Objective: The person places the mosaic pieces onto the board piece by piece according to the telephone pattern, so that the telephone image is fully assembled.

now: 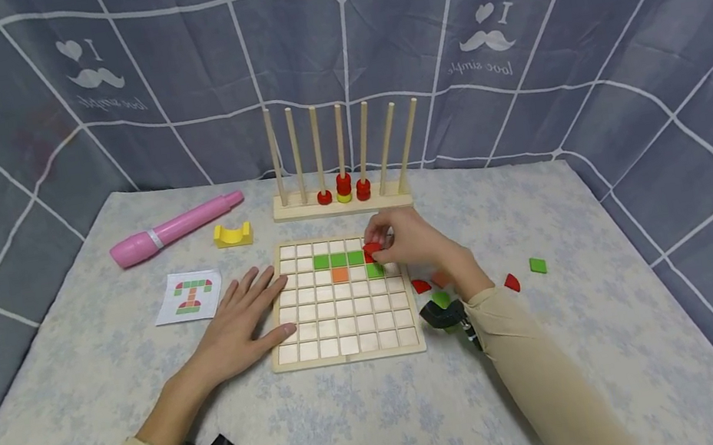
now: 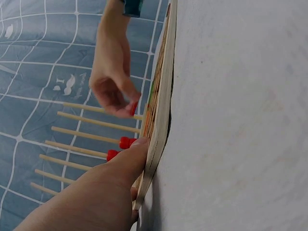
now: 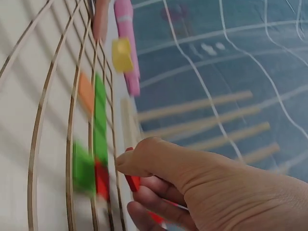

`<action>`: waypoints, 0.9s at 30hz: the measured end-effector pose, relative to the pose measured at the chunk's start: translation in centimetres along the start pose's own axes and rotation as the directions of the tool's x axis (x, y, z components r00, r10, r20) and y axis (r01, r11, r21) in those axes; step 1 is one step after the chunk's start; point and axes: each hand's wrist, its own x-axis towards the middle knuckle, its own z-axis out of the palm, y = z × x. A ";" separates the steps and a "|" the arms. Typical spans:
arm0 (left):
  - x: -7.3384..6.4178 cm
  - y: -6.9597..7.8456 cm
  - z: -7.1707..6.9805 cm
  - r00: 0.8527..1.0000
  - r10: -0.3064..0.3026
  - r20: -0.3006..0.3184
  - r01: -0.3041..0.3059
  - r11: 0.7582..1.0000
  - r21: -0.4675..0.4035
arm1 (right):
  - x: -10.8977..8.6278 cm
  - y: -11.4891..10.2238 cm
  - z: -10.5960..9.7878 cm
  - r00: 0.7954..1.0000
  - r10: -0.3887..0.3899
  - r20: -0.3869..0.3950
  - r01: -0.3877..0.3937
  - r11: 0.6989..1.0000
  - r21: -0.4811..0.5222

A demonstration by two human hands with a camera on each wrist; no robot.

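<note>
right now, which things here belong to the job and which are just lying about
Likely the job: wooden grid board, placed tiles, held red tile, loose tiles, pattern card

Apparently lying about: pink tubular object, yellow notched block, peg stand with rings

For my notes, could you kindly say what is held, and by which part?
The right hand pinches a red tile, apparently by its edges; the left hand holds nothing.

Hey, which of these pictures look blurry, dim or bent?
Right wrist: green tile and wooden pegs blurred, soft shadows crossing the board; left wrist: dimmer than the head view, tabletop greyish; head: fairly bright, with the curtain's white lines bowed.
</note>
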 end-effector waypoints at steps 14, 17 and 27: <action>0.1 0.0 0.1 1.000 -0.006 0.006 0.006 1.000 0.009 | 6.5 -4.8 6.2 0.991 -0.106 0.077 0.107 0.994 -0.014; 0.1 0.0 0.1 1.000 -0.009 0.007 0.009 1.000 0.017 | 6.9 -5.0 6.6 0.991 -0.097 0.091 0.101 0.994 -0.043; 0.0 0.0 0.2 1.000 -0.004 -0.003 0.004 1.000 0.001 | 6.0 -5.2 7.0 0.990 -0.092 0.112 0.094 0.996 -0.011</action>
